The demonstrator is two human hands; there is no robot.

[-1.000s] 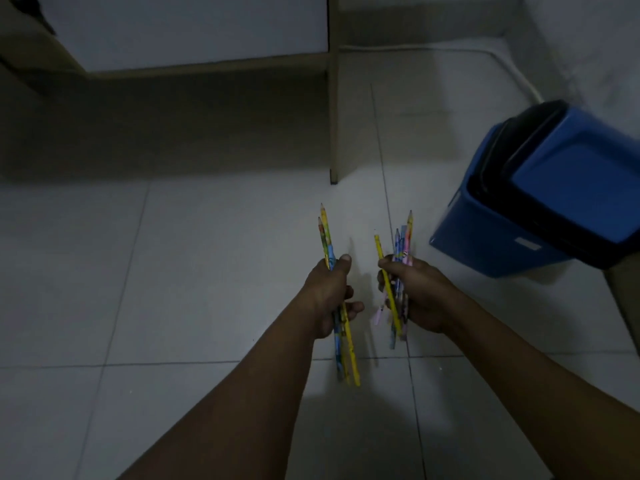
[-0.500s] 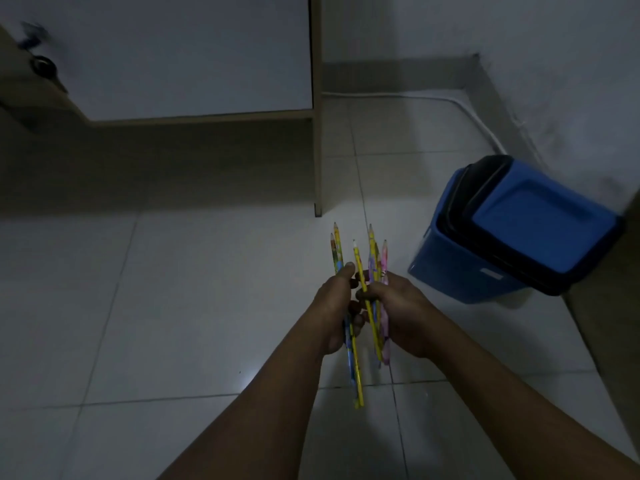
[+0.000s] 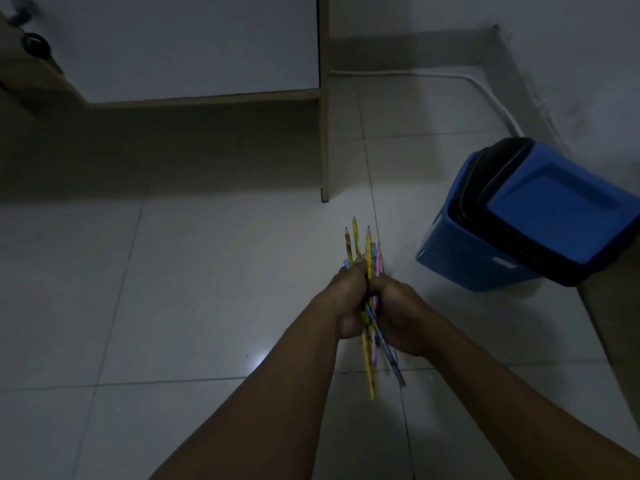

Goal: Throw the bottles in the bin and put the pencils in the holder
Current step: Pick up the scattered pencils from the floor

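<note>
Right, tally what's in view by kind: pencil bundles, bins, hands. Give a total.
Pencil bundle: 1, colourful, clasped between both hands; single pencils too overlapped to count
Blue bin: 1
Hands: 2, left hand and right hand
Total: 4

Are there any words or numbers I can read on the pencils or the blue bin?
None can be read.
Pencils: colourful printed patterns, too blurred and dark to read.
Blue bin: a small pale label on its side, too small to read.
Both hands, left hand and right hand, hold the pencils.
</note>
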